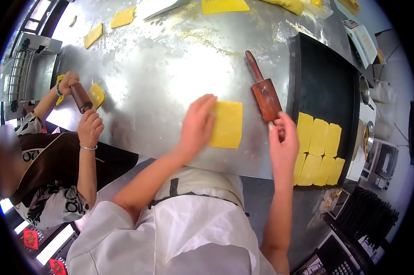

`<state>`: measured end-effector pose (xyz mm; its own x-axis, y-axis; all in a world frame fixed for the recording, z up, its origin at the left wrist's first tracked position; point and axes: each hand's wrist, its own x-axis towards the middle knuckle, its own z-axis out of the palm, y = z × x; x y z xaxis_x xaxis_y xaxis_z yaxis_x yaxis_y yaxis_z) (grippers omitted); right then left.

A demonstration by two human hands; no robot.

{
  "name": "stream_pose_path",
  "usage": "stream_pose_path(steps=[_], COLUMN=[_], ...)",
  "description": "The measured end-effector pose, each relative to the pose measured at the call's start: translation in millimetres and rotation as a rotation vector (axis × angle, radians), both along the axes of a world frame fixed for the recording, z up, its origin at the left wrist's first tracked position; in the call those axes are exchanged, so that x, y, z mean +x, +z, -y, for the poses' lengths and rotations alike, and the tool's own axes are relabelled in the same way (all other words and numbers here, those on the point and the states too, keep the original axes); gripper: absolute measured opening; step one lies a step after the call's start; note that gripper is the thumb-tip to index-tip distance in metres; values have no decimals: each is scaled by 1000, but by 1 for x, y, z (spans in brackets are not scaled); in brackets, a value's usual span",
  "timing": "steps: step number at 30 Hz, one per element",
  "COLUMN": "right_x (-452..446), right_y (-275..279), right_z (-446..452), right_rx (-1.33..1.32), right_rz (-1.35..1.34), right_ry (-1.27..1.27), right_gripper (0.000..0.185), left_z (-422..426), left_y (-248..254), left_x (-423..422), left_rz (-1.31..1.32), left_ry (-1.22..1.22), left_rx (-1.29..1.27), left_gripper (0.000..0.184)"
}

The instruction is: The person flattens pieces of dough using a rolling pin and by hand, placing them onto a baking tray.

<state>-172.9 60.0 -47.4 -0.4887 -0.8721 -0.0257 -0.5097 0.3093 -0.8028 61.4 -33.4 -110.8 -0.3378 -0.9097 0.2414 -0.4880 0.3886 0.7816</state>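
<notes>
A flat rectangular sheet of yellow dough (227, 124) lies on the metal table in front of me. My left hand (198, 123) rests along its left edge, fingers stretched out and close together, overlapping the dough a little. To the right, my right hand (284, 135) has its fingers closed around the near handle of a reddish-brown wooden rolling pin (266, 101). The pin's far handle points away from me, and its barrel is apart from the dough.
Right of the pin, a black baking tray (324, 73) holds two rows of yellow dough pieces (318, 137). At the left, a co-worker's hands (91, 128) hold another rolling pin (81, 97) beside a dough piece (96, 95). A scraper (163, 8) and floured dough pieces (123, 17) lie at the back.
</notes>
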Motion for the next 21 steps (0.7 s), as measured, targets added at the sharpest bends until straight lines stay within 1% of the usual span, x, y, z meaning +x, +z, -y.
stream_pose_path(steps=[1, 2, 4, 5, 7, 10, 11, 13, 17, 19, 21], right_x=[13, 22, 39, 45, 56, 52, 53, 55, 57, 58, 56], right_y=[7, 9, -3, -12, -31, -49, -52, -46, -35, -35, -40], right_z=[4, 7, 23, 32, 49, 53, 52, 52, 49, 47, 48], right_rx=[-14, 51, 108, 119, 143, 219, 218, 214, 201, 199, 239], right_rz=[217, 487, 831, 893, 1019, 1107, 1084, 1034, 1095, 1139, 1067], right_ry=[35, 72, 83, 52, -7, -85, -74, -51, -56, -72, -33], right_gripper=[34, 33, 32, 33, 34, 36, 37, 37, 36, 35, 36], left_z=[13, 23, 38, 42, 44, 47, 46, 46, 48, 47, 49], left_y=[-6, -11, 3, 6, 0, -8, -10, -7, -3, -8, -10], left_x=[1, 2, -5, -8, -13, -19, -19, -20, -16, -13, -17], left_rz=[14, 27, 154, 218, 282, 316, 316, 288, 251, 234, 212], left_ry=[39, 78, 23, -8, -32, -38, -32, 16, 26, 27, -2], left_rx=[73, 145, 222, 264, 245, 195, 180, 201, 261, 205, 189], left_gripper=[45, 39, 32, 29, 21, 16, 16, 15, 14, 13, 12])
